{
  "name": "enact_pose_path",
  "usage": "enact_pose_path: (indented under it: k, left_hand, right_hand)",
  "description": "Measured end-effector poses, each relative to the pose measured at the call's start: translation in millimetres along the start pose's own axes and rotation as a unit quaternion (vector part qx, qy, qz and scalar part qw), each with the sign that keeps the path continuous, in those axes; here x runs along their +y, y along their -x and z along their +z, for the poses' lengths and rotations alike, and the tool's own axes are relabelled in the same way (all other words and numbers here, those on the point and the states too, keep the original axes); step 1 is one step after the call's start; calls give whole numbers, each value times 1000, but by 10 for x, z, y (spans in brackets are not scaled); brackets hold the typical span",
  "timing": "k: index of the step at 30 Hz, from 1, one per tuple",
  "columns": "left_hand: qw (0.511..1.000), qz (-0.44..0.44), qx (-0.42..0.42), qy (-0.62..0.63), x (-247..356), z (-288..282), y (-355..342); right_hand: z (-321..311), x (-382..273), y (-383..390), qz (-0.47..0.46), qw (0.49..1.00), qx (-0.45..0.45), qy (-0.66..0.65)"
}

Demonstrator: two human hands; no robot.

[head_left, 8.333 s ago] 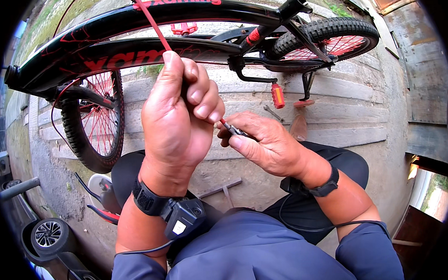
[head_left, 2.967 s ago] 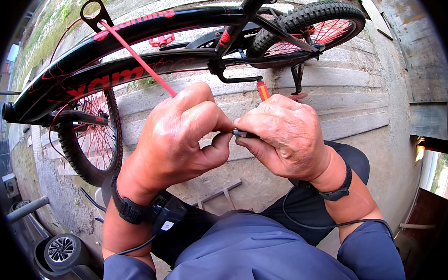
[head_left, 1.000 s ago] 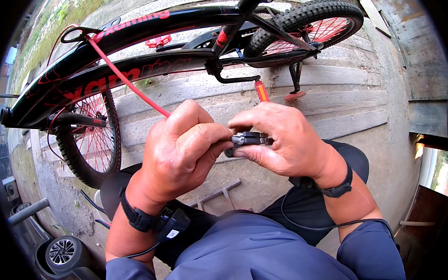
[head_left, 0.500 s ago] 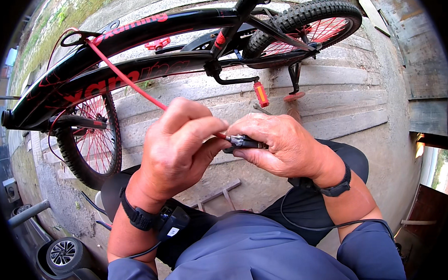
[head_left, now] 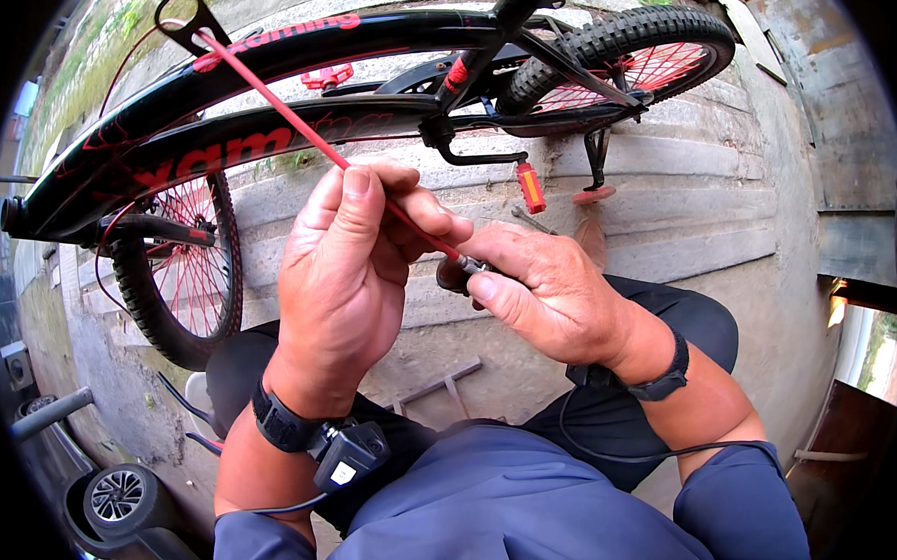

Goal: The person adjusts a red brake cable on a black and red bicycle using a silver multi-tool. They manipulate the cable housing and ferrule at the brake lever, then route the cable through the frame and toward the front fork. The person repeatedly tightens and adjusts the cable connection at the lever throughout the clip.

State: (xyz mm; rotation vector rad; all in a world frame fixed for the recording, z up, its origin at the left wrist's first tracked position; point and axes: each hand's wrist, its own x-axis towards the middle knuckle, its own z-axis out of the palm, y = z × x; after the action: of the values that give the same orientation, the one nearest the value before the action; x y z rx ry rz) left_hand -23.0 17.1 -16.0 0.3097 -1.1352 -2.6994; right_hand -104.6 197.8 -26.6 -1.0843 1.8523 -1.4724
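Observation:
My left hand [head_left: 332, 255] is closed around a red cable [head_left: 297, 124], palm turned partly up and thumb along it. The cable slants from a black looped piece [head_left: 195, 19] at the upper left, over the bicycle frame [head_left: 262, 138], down to my right hand. There my right hand [head_left: 560, 300] pinches a small silver metal fitting [head_left: 473, 265] at the cable's lower end, between thumb and forefinger. A dark part shows under the fingers, mostly hidden. The black and red bicycle lies beyond both hands.
The front wheel [head_left: 183, 267] is at the left, the rear wheel [head_left: 624, 60] at the upper right. A red and yellow pedal [head_left: 532, 186] hangs beyond my right hand. Ribbed concrete lies beneath. Small metal frame pieces [head_left: 443, 385] rest between my legs. A parked car's wheel [head_left: 123, 497] shows lower left.
My left hand has rolled so its palm and thumb show, moving slightly up the cable. The black looped piece has swung up and right. My right hand keeps its pinch, with less of the dark part showing.

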Motion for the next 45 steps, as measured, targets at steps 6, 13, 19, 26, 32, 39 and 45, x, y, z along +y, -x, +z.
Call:
enact_pose_path:
  k: [6,13,19,26,32,39,45]
  left_hand:
    - [999,35,29,-18,64,68,-54]
    - [996,56,70,-9,177,68,-121]
    - [996,64,59,-1,178,64,-114]
    - [995,80,43,39,168,9,-106]
    - [997,69,44,3,183,5,-77]
    - [997,60,38,9,185,-18,-60]
    - [998,49,30,13,163,-21,-54]
  right_hand:
    - [54,-75,-42,8,1000,15,-5]
    - [112,-106,-118,-49,997,29,42]
    - [152,-56,-105,-63,995,60,57]
    - [203,-76,-98,33,995,51,-76]
    - [181,-125,-91,99,978,26,-180]
    - [164,-80,-88,74,984,-3,-165]
    - [141,-107,-81,74,983,0,-168]
